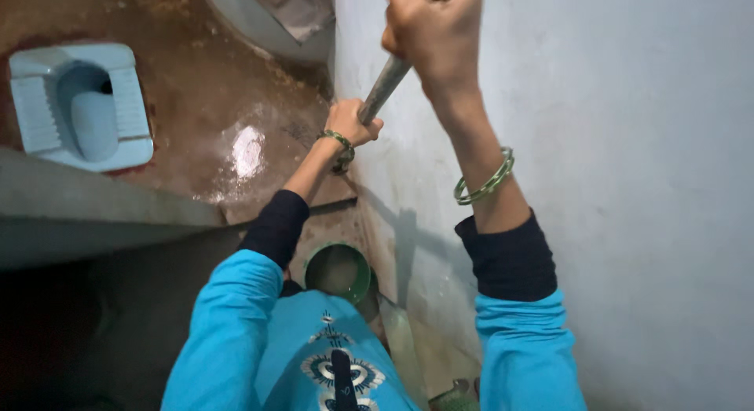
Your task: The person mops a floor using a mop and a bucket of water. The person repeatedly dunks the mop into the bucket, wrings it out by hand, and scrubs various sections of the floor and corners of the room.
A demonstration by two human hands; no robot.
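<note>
both hands on one long grey handle point(385, 85), a pole that runs diagonally from top right down to the left, close along the pale painted wall point(613, 183). right hand point(436, 34) is high on the pole near the top edge of the view, fingers wrapped fully around it in a tight fist. left hand point(352, 122) is lower down, also curled closed around the pole, thumb side up. the bottom end of the handle is hidden behind the left hand and wrist, so cannot tell what kind of head it has or where it touches down.

each wrist has green bangles: right bangles point(484, 179) sit loose on the forearm, left bangle point(339, 146) sits at the wrist. sleeves are bright blue over dark cuffs, and a blue embroidered garment point(338, 364) fills the bottom centre.

below the arms, near the base of the wall, stands a green bucket point(339, 271) (round, open top, looks to have murky water in it). the floor point(228, 136) is brown, wet and shiny with a bright glare patch. a light blue squat toilet pan point(78, 105) is set in the floor at upper left, well apart from the hands. a grey concrete ledge point(94, 203) crosses the left side below it.
</note>
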